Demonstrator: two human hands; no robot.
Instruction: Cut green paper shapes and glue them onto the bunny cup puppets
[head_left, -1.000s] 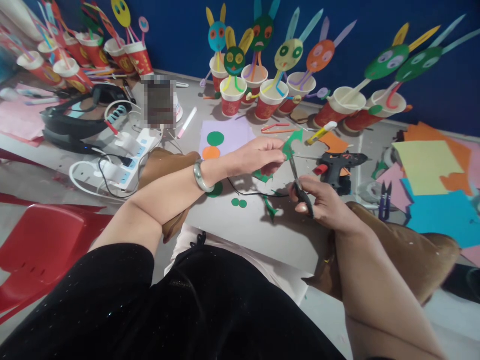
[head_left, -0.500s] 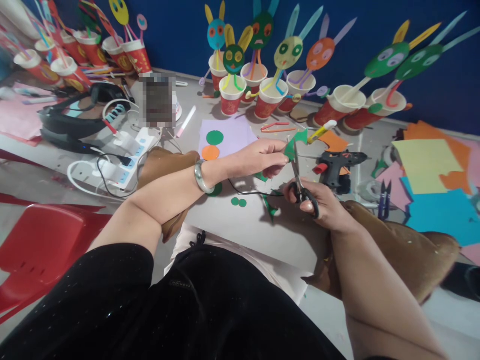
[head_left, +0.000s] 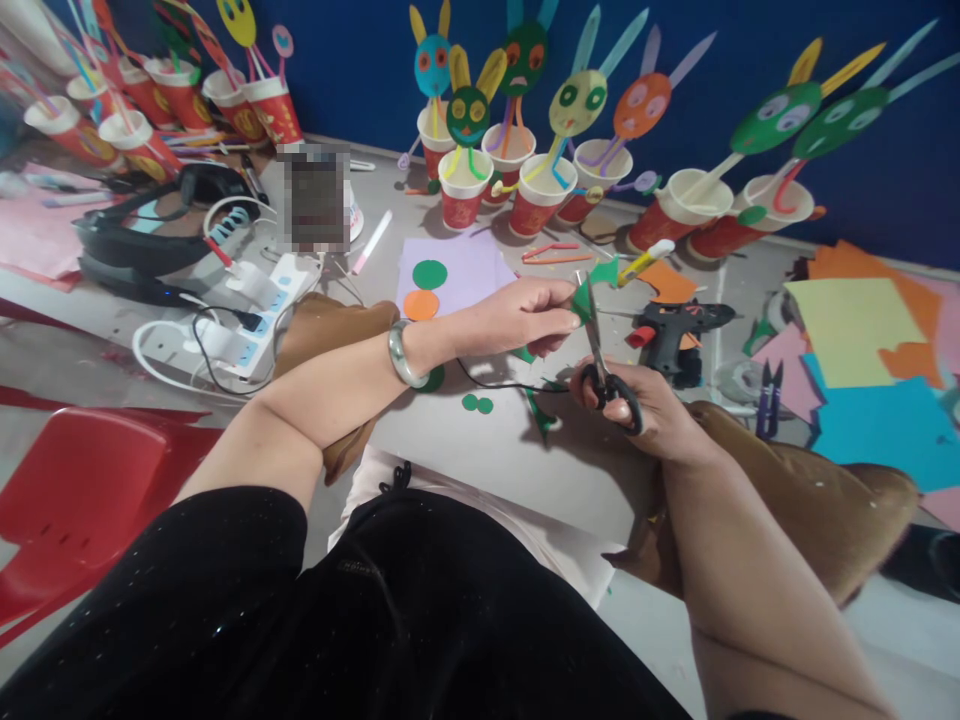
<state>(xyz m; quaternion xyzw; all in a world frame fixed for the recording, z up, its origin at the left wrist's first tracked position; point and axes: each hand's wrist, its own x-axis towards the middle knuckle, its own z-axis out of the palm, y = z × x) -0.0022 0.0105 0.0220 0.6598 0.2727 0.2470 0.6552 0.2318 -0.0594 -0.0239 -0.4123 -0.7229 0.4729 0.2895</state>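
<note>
My left hand [head_left: 536, 315] pinches a small piece of green paper [head_left: 604, 272] between thumb and fingers. In my right hand [head_left: 637, 400] is a pair of scissors [head_left: 594, 335] with black handles, fingers through the loops. The blades point away from me and stand slightly apart, with the green paper at them. Beneath my hands, green paper scraps [head_left: 541, 415] lie on the table. Two small green circles [head_left: 478, 404] rest to their left. A larger green circle [head_left: 430, 275] and an orange circle [head_left: 421, 305] lie on purple paper [head_left: 469, 262].
Red paper cups [head_left: 463, 190] with paper rabbit figures line the blue wall. Right of my hands lie a black glue gun [head_left: 675, 340], a yellow marker [head_left: 645, 263], purple-handled snips [head_left: 769, 398] and coloured paper sheets [head_left: 840, 330]. A power strip [head_left: 271, 310] with cables sits at left.
The scissor blades have opened a little at the green paper. My left hand holds nearly the same position.
</note>
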